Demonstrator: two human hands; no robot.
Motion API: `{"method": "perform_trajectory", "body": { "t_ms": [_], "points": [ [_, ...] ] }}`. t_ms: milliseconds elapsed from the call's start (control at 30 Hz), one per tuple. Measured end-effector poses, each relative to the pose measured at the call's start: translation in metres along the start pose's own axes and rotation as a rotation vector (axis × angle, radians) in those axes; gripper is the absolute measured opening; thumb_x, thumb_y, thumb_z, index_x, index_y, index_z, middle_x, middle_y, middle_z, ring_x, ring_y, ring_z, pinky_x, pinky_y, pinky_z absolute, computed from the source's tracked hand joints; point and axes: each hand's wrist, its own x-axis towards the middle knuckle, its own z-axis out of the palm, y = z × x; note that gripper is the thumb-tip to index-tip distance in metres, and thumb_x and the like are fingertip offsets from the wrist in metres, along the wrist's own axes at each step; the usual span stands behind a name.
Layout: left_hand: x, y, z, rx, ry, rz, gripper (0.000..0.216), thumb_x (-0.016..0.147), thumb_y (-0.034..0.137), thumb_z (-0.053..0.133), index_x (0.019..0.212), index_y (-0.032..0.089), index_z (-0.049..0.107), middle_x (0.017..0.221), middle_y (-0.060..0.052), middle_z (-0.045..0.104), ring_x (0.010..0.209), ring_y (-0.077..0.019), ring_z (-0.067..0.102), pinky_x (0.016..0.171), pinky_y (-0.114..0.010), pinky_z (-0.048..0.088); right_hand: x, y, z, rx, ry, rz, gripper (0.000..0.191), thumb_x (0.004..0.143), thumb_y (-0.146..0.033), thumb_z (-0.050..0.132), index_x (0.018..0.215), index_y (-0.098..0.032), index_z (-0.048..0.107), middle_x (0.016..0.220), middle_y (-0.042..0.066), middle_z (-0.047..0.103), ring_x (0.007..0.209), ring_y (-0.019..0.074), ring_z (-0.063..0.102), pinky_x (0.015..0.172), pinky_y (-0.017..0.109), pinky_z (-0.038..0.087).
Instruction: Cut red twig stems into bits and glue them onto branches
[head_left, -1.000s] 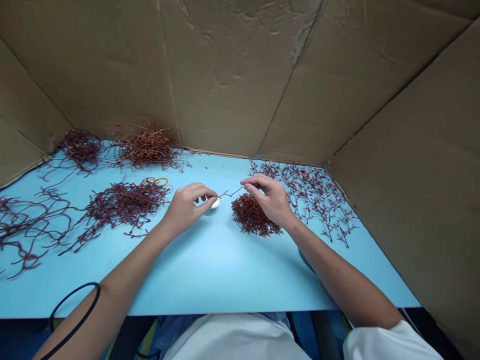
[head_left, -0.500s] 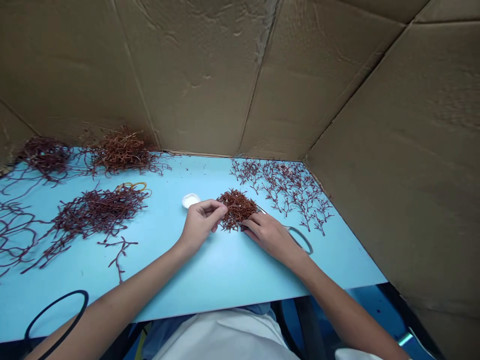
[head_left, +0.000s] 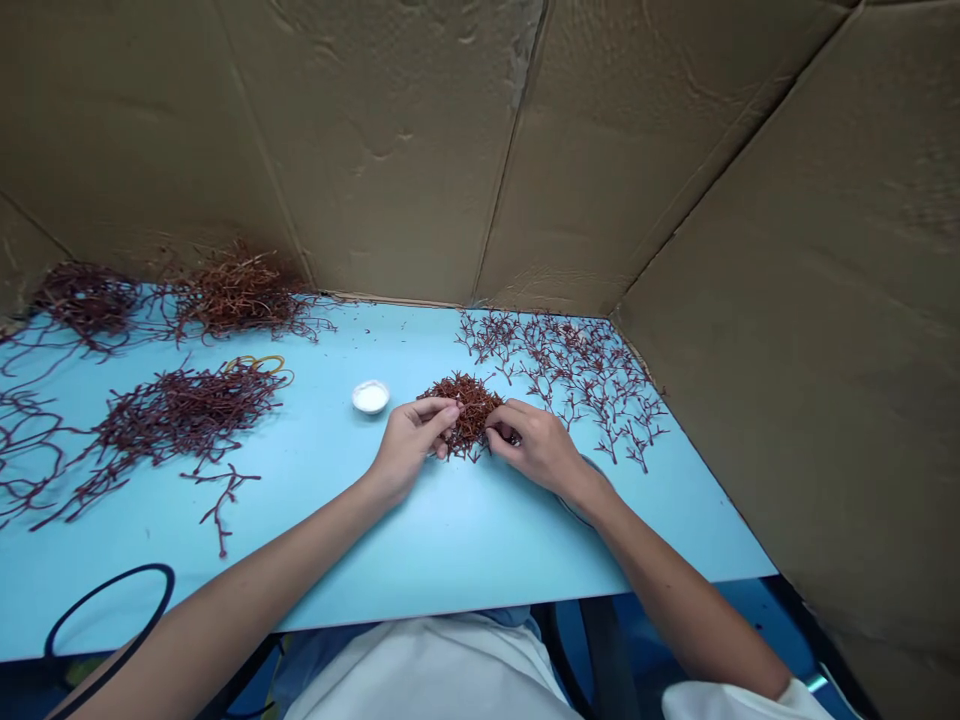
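Observation:
A heap of short reddish-brown twig-like pieces (head_left: 466, 392) lies on the light blue table, between my two hands. My left hand (head_left: 415, 435) is pinched at the heap's left side, thumb against forefinger; whatever is in the pinch is too small to name. At the heap's right edge my right hand (head_left: 536, 440) has its fingers curled and closed, and their contents are hidden. Under my right wrist shows part of a scissors handle (head_left: 576, 512), the rest covered by the hand and forearm. A small white dish (head_left: 370, 397) with white contents stands left of the heap.
Branched dark-red sprigs (head_left: 574, 365) are spread at the back right. On the left lie a pile of dark twigs (head_left: 199, 405), yellow rings (head_left: 262, 364), a brown tangle (head_left: 240, 295) and a single sprig (head_left: 220, 505). Cardboard walls (head_left: 390, 150) close off the back and right.
My right hand has lifted slightly from the heap's edge, its fingers now curled into a pinch. My left hand stays pinched beside the heap. The view has shifted a little.

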Motion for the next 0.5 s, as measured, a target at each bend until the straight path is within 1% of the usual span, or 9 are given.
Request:
{"method": "perform_trajectory", "body": {
  "t_ms": [100, 167, 267, 367, 500],
  "points": [
    [0.001, -0.004, 0.001, -0.019, 0.027, 0.015, 0.042, 0.065, 0.047, 0.095, 0.084, 0.013, 0.077, 0.065, 0.002, 0.058, 0.054, -0.0078, 0.048, 0.043, -0.019, 0.040, 0.004, -0.005, 0.003, 0.145, 0.105, 0.067, 0.012, 0.089, -0.012, 0.060, 0.085, -0.022, 0.066, 0.069, -0.003, 0.059, 0.059, 0.0119, 0.052, 0.059, 0.025, 0.041],
    [0.002, -0.008, 0.001, -0.029, 0.051, 0.028, 0.042, 0.066, 0.047, 0.094, 0.083, 0.014, 0.075, 0.063, 0.004, 0.056, 0.051, -0.0070, 0.047, 0.043, -0.019, 0.039, 0.006, -0.009, 0.006, 0.260, 0.198, 0.143, 0.013, 0.088, -0.013, 0.059, 0.080, -0.022, 0.064, 0.064, -0.004, 0.055, 0.056, 0.0116, 0.048, 0.055, 0.025, 0.040],
    [0.001, -0.014, 0.001, -0.030, 0.090, 0.050, 0.038, 0.069, 0.044, 0.092, 0.083, 0.014, 0.073, 0.062, 0.005, 0.055, 0.048, -0.0058, 0.046, 0.042, -0.019, 0.039, 0.008, -0.014, 0.011, 0.414, 0.308, 0.238, 0.012, 0.089, -0.019, 0.061, 0.078, -0.022, 0.064, 0.067, -0.003, 0.060, 0.056, 0.0116, 0.052, 0.053, 0.024, 0.043],
    [-0.003, -0.018, 0.000, -0.033, 0.088, 0.055, 0.033, 0.075, 0.042, 0.088, 0.085, 0.016, 0.071, 0.063, 0.005, 0.056, 0.048, -0.0066, 0.048, 0.043, -0.018, 0.041, 0.008, -0.020, 0.012, 0.469, 0.343, 0.267, 0.013, 0.091, -0.022, 0.063, 0.078, -0.022, 0.065, 0.074, 0.000, 0.065, 0.060, 0.0126, 0.057, 0.053, 0.024, 0.047],
    [-0.008, -0.018, 0.001, -0.015, 0.052, 0.068, 0.026, 0.081, 0.039, 0.083, 0.085, 0.019, 0.067, 0.069, 0.003, 0.058, 0.054, -0.0098, 0.054, 0.044, -0.020, 0.047, 0.004, -0.027, 0.013, 0.512, 0.342, 0.237, 0.012, 0.092, -0.022, 0.063, 0.081, -0.023, 0.065, 0.084, 0.003, 0.069, 0.069, 0.0142, 0.065, 0.055, 0.025, 0.054]
  ]
}}
